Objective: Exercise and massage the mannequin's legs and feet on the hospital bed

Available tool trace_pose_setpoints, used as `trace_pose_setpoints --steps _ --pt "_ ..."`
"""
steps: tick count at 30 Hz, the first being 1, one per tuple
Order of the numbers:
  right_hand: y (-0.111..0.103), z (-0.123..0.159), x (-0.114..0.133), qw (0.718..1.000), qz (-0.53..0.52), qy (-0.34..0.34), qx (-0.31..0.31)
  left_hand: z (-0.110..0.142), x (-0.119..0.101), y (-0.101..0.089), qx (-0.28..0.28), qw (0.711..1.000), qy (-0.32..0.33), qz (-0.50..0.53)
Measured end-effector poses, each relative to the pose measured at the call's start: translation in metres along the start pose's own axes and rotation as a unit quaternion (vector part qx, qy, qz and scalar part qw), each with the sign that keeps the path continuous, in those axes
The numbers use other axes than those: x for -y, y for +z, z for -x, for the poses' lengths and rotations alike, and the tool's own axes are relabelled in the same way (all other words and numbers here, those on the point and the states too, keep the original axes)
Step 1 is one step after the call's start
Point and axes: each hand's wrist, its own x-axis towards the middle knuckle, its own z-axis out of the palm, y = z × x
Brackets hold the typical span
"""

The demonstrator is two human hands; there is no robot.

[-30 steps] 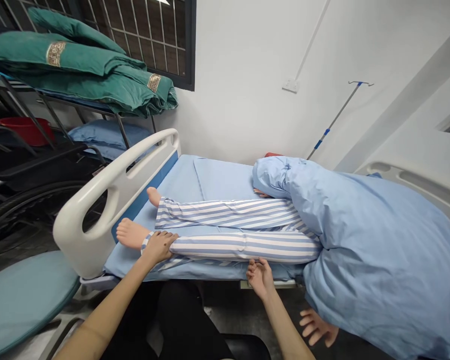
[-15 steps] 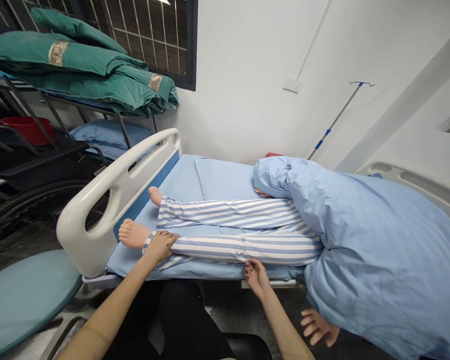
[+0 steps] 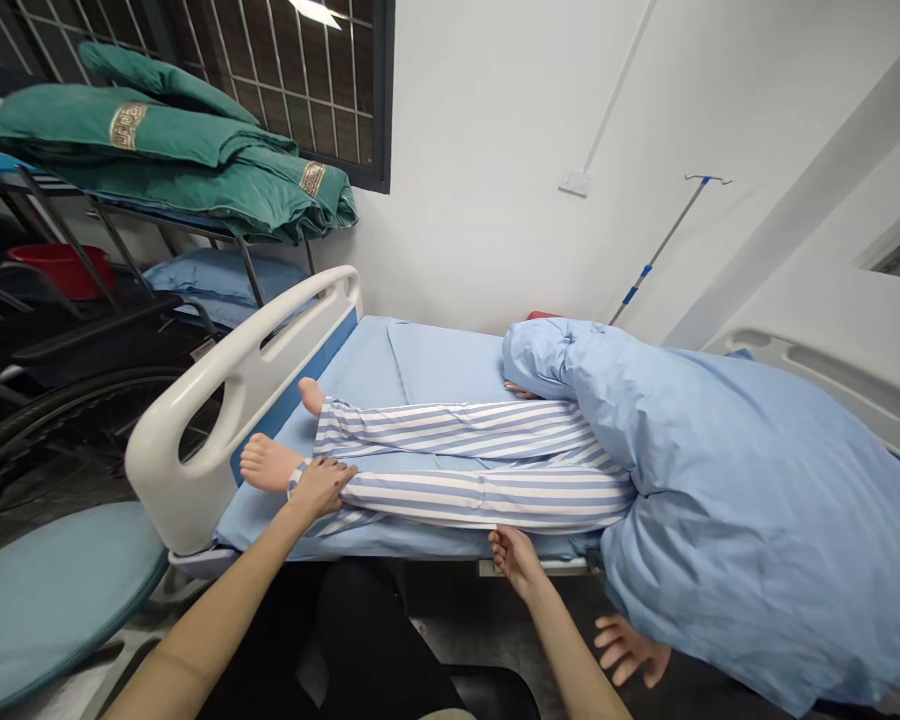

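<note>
Stretched across the bed is what looks like a care manikin, its upper body under a light blue quilt (image 3: 735, 500). It wears blue-and-white striped trousers (image 3: 487, 492), and its bare near foot (image 3: 270, 463) points at the footboard. My left hand (image 3: 324, 486) lies over the near lower leg just above the ankle, fingers wrapped round it. At the knee, my right hand (image 3: 516, 558) pinches the lower edge of the near trouser leg, drawing the cloth slightly toward me. One manikin hand (image 3: 630, 648) hangs out below the quilt.
A white footboard (image 3: 195, 400) rises on the left, with a wheelchair (image 3: 67, 430) beyond it. A round teal seat (image 3: 60, 590) stands at lower left. Green folded bedding (image 3: 187, 150) lies on a rack by the window. A drip pole (image 3: 664, 245) stands behind the bed.
My right hand's fingers have closed on the trouser leg's edge and pull it a little outward. My left hand stays on the lower leg. The view has shifted slightly.
</note>
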Motion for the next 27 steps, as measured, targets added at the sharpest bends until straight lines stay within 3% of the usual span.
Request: trace_pose_setpoints --steps 4,8,10,13,15,17,21,24,27 --pt "0.004 0.015 0.024 0.999 -0.042 0.011 0.006 -0.007 0.003 -0.044 -0.003 0.999 0.024 -0.038" --pt "0.005 0.023 0.03 0.999 -0.034 0.0 0.022 -0.018 0.006 -0.082 -0.019 0.998 0.028 -0.048" --pt "0.004 0.025 0.027 0.999 0.037 -0.007 0.013 -0.021 0.006 -0.087 -0.024 0.999 0.023 -0.037" --pt "0.003 0.027 0.023 0.975 0.221 -0.025 0.01 -0.019 0.006 -0.071 -0.023 0.999 0.015 -0.028" --pt "0.003 0.027 0.027 0.94 0.333 -0.069 0.022 -0.014 0.004 -0.05 -0.017 0.999 0.011 -0.033" --pt "0.008 0.025 0.035 0.889 0.427 -0.162 0.025 -0.01 0.002 -0.028 -0.01 0.999 0.002 -0.04" --pt "0.031 0.006 0.055 0.746 0.554 -0.368 0.014 -0.004 -0.004 0.002 -0.012 0.999 -0.018 -0.043" --pt "0.051 -0.02 0.061 0.66 0.628 -0.413 0.01 -0.003 -0.009 0.008 -0.022 0.998 -0.039 -0.036" --pt "0.064 -0.041 0.056 0.611 0.673 -0.417 -0.002 -0.004 -0.016 0.005 -0.02 0.996 -0.074 -0.035"
